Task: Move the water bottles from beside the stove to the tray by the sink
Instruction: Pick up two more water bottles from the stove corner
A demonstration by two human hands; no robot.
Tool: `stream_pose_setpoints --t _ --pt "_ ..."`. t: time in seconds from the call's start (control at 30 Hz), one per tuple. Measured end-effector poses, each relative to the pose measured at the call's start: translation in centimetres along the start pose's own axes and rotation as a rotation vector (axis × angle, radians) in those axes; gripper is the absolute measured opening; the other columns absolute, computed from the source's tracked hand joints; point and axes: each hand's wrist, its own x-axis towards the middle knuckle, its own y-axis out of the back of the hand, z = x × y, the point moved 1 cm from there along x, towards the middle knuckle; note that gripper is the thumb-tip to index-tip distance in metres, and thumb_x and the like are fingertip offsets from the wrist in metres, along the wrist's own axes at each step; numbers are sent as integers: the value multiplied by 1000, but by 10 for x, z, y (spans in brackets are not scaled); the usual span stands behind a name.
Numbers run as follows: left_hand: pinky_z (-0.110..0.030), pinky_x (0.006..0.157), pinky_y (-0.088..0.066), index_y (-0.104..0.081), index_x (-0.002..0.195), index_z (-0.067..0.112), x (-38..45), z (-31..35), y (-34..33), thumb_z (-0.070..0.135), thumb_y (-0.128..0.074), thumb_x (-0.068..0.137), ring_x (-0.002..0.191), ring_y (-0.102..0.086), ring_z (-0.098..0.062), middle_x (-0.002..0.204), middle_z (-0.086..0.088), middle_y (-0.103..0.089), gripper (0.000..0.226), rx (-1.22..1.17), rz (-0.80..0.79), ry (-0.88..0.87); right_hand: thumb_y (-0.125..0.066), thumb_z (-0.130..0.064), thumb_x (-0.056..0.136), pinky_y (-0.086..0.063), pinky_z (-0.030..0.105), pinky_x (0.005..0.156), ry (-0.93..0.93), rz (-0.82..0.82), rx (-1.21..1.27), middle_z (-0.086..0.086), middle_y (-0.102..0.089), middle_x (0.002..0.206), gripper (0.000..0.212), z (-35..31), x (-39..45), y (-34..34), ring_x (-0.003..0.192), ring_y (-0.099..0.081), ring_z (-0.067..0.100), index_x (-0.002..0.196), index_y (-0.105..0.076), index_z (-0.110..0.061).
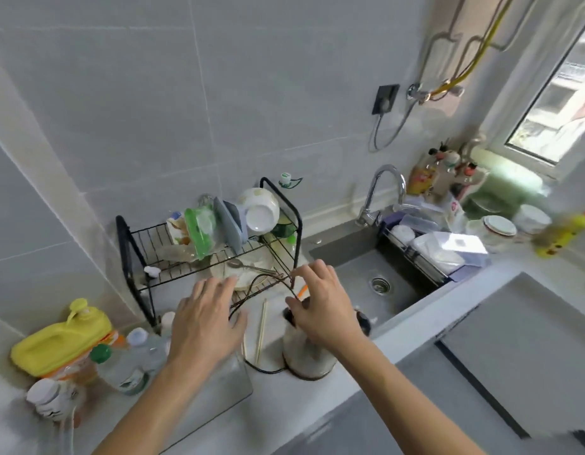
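Note:
Several clear water bottles stand at the counter's left: one with a green cap (119,369), one with a pale cap (143,344), and a labelled white-capped one (46,399) at the near edge. My left hand (207,320) hovers palm down, fingers spread, just right of them, over a loop of black cord (251,287). My right hand (320,305) pinches that cord between thumb and forefinger at the dish rack's front corner, above a white kettle (304,356). A clear flat tray (228,385) lies under my left forearm. Neither hand touches a bottle.
A black wire dish rack (130,254) with bowls and plates stands behind my hands. Chopsticks (261,326) lie on the counter. A yellow jug (59,343) sits far left. Sink (360,277), tap (379,192) and a drainer with containers (432,254) are on the right.

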Motion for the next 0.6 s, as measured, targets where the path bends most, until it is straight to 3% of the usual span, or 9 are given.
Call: stream_pose_setpoints --t 0.17,0.37,0.5,0.6 --pt "-44 101 -52 -53 148 29 24 137 3 53 -57 92 133 -51 -24 142 3 -57 61 -72 74 -205 -56 -68 89 -43 41 110 -144 136 -128 -9 -49 140 64 96 -50 93 132 -43 20 143 -54 -33" --pt "-47 120 -38 -42 158 31 25 333 -16 56 -53 97 154 -36 -21 160 2 -47 67 -135 36 -455 -48 -73 88 -35 48 122 -384 250 -243 -2 -41 158 77 221 -153 198 149 -34 26 153 -45 -33" --pt "-50 114 -44 -49 154 26 11 460 -36 52 -62 94 151 -42 -25 154 -2 -54 67 -200 -4 -665 -41 -75 86 -24 49 129 -584 325 -252 0 -36 165 82 291 -233 258 157 -25 24 157 -41 -32" --pt "-50 110 -47 -51 152 26 -7 548 -52 54 -56 93 147 -45 -27 151 -5 -55 66 -244 -53 -821 -43 -75 88 -18 47 131 -739 387 -260 -3 -32 168 82 333 -297 293 159 -21 21 159 -36 -35"
